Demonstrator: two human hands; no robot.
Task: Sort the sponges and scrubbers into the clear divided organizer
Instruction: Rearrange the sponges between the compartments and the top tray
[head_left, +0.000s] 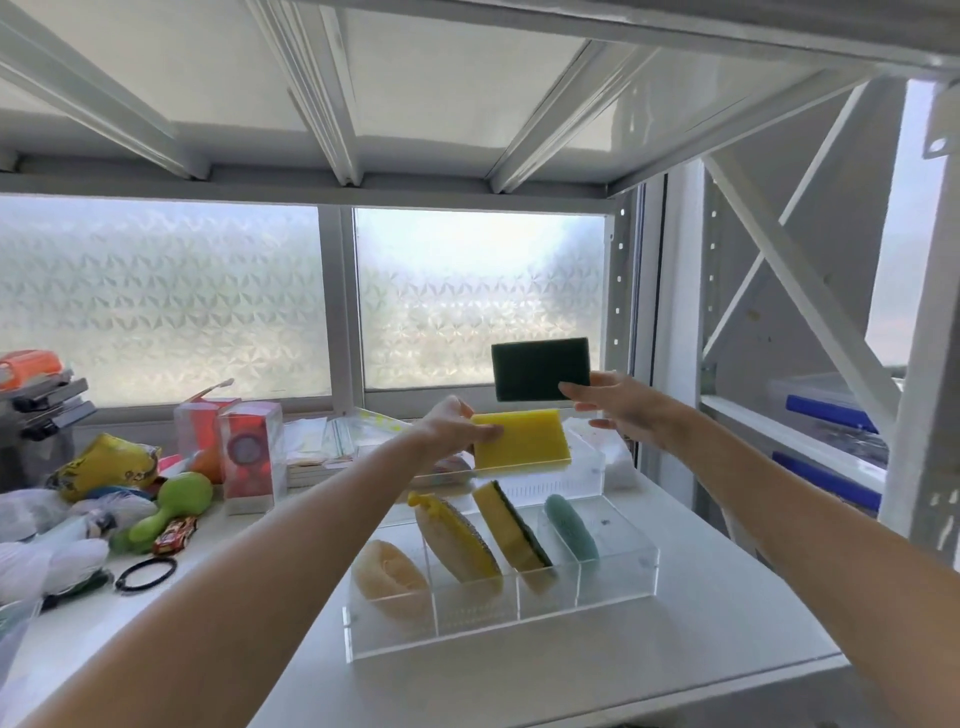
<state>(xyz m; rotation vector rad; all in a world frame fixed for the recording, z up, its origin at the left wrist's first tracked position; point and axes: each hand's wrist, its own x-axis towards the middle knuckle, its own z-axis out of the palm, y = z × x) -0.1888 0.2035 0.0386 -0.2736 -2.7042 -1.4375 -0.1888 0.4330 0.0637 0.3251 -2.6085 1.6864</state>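
Observation:
My left hand (451, 423) grips a yellow sponge (521, 438) by its left edge, above the back of the shelf. My right hand (618, 402) pinches a dark green scouring pad (539, 368) by its lower right corner, higher up in front of the window. Below them stands the clear divided organizer (618, 571). Its compartments, left to right, hold a beige loofah (387, 571), a yellow mesh scrubber (457, 540), a yellow and green sponge (511, 532) and a teal scrubber (571, 525), all leaning.
A second clear box (587, 470) sits behind the organizer. On the left lie clutter: a green toy (171, 506), a toy car (175, 535), a black hair tie (146, 573), red boxes (252, 452), bags. A shelf frame runs overhead and at the right.

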